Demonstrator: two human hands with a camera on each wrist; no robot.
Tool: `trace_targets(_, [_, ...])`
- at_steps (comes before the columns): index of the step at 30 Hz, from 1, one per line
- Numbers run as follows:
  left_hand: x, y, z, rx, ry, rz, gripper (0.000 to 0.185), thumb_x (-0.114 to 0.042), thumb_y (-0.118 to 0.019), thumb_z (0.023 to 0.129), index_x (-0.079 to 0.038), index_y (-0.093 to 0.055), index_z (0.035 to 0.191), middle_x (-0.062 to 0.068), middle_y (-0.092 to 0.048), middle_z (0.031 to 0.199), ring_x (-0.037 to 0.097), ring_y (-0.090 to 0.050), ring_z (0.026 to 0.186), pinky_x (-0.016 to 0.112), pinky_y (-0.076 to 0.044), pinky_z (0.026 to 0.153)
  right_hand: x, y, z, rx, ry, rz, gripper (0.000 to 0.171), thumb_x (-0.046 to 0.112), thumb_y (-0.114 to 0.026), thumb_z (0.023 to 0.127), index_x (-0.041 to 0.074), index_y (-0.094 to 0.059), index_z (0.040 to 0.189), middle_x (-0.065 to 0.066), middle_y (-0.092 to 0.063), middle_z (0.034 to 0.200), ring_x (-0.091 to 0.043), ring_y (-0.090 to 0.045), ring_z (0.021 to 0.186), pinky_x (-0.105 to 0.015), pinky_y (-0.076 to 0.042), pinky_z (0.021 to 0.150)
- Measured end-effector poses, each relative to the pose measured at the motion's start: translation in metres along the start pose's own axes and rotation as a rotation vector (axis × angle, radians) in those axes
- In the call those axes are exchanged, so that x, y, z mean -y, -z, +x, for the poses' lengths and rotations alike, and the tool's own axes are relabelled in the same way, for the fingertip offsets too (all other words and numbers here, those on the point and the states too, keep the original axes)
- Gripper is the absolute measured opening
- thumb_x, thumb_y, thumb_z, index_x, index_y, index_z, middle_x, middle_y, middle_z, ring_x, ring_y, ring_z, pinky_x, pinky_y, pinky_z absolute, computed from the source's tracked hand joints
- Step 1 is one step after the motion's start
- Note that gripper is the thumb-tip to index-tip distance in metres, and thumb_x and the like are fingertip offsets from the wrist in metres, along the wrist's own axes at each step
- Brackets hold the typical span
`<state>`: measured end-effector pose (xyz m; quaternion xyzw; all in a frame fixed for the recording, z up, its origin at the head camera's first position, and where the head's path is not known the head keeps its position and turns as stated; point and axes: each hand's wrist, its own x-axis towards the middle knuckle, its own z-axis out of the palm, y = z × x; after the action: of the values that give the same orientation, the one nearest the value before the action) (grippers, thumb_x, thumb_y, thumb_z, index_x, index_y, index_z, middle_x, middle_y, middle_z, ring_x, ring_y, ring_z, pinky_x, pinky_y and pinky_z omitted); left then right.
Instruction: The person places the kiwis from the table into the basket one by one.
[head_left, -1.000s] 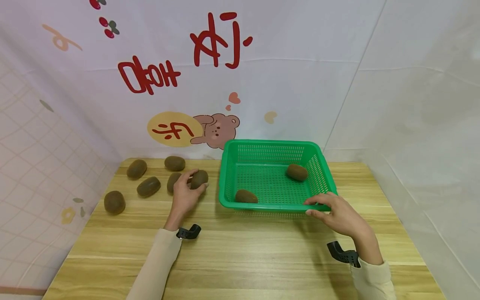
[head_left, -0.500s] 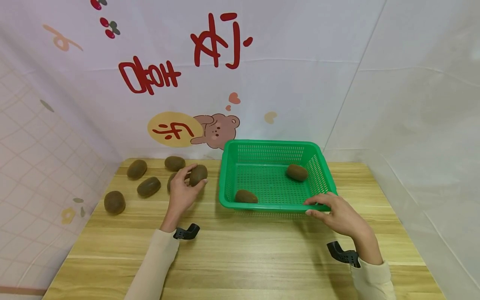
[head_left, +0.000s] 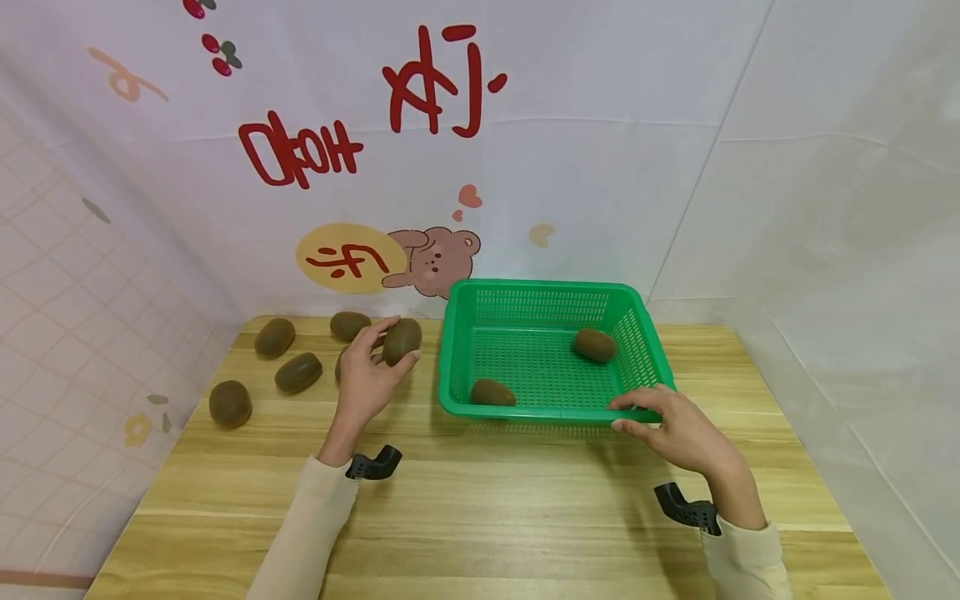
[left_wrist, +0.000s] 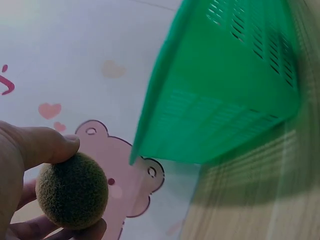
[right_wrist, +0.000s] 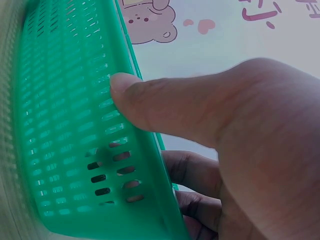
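Observation:
My left hand [head_left: 367, 377] grips a brown fuzzy kiwi [head_left: 402, 341] between thumb and fingers, just left of the green basket [head_left: 555, 414]. In the left wrist view this kiwi [left_wrist: 72, 191] shows end-on, held up beside the basket's side wall [left_wrist: 210, 100]. At the basket's front right corner my right hand [head_left: 686, 429] pinches the rim, thumb outside and fingers inside. The right wrist view shows the thumb [right_wrist: 165, 102] pressed on the perforated wall [right_wrist: 65, 125]. Inside the basket lie two kiwis, one near the front left [head_left: 492, 392] and one toward the back right [head_left: 595, 345].
Several more kiwis lie on the wooden table [head_left: 480, 508] at the left, among them one at the far left [head_left: 230, 404] and one at the back [head_left: 349, 326]. Another kiwi is partly hidden behind the left hand. A printed white curtain [head_left: 585, 167] hangs behind the table.
The left hand has lifted the kiwi up from among the others, and in the last half second moved it slightly right toward the basket. The right hand and basket have stayed put.

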<state>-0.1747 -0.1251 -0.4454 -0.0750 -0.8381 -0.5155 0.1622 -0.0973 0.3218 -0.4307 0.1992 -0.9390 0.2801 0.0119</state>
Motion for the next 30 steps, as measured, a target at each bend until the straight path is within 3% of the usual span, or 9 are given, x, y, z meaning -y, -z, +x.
trace_targets(10, [-0.020,0.000,0.002,0.018,-0.059,-0.073,0.060,-0.018,-0.086,0.084,-0.014,-0.063,0.139,0.013,-0.063,0.129,0.035,-0.065,0.120,0.054,-0.057,0.096,0.001,0.001,0.001,0.005,-0.004,-0.003,0.020,0.027,-0.077,0.093,0.029,-0.076,0.113,0.014,-0.069,0.104,-0.012,-0.056,0.095,-0.035,-0.052,0.080])
trace_targets(20, [-0.035,-0.009,0.002,0.074,-0.068,-0.055,0.060,-0.019,-0.086,0.085,-0.014,-0.062,0.140,0.011,-0.062,0.135,0.033,-0.064,0.121,0.052,-0.057,0.097,0.001,0.002,-0.001,0.009,0.000,-0.011,0.021,0.026,-0.076,0.094,0.026,-0.077,0.114,0.009,-0.071,0.106,-0.016,-0.056,0.096,-0.040,-0.053,0.080])
trace_targets(26, [-0.042,-0.016,0.005,0.090,-0.112,-0.054,0.060,-0.017,-0.087,0.084,-0.013,-0.063,0.139,0.012,-0.063,0.131,0.031,-0.065,0.115,0.050,-0.059,0.093,-0.001,0.003,0.000,0.009,-0.003,-0.021,0.020,0.027,-0.077,0.093,0.029,-0.076,0.113,0.014,-0.070,0.105,-0.006,-0.052,0.094,-0.034,-0.051,0.079])
trace_targets(30, [-0.045,-0.019,0.006,0.104,-0.144,-0.059,0.059,-0.016,-0.087,0.084,-0.013,-0.063,0.138,0.012,-0.064,0.130,0.030,-0.066,0.112,0.049,-0.060,0.090,-0.001,0.002,0.001,0.019,-0.009,-0.017,0.020,0.028,-0.076,0.094,0.029,-0.076,0.114,0.013,-0.070,0.106,-0.011,-0.055,0.095,-0.034,-0.051,0.081])
